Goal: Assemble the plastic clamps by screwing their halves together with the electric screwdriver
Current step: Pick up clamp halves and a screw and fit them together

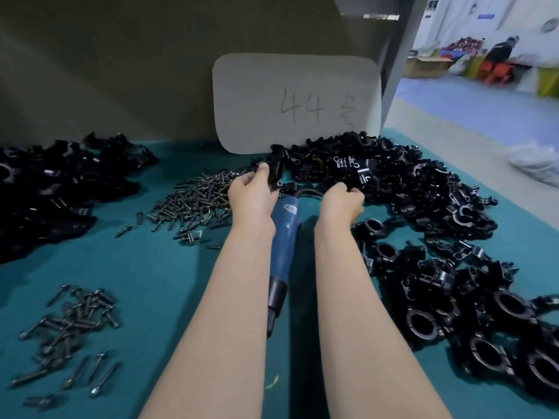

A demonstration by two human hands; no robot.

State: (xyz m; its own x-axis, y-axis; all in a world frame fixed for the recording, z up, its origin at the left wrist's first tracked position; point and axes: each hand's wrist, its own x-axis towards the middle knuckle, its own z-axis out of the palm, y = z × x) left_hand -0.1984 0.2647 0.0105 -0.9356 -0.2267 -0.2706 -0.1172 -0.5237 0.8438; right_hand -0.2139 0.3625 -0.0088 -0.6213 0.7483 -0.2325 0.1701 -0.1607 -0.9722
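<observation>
Left hand [252,193]: fingers and thumb grip a black clamp half [276,170] beside the screw pile [196,201].
Right hand [341,202]: fingers curled into the loose clamp pile [393,173]; possibly grasping, cannot tell.
Electric screwdriver [284,237]: lying on the teal table [151,267] between the forearms, its top hidden by the left wrist.
Behind: card marked 44 [296,104].

Black clamp parts [408,182] are piled on the left and right of the blue-green tabletop [157,267]; screws [193,204] are heaped in the middle and front left; a blue screwdriver [282,237] is laid between.
</observation>
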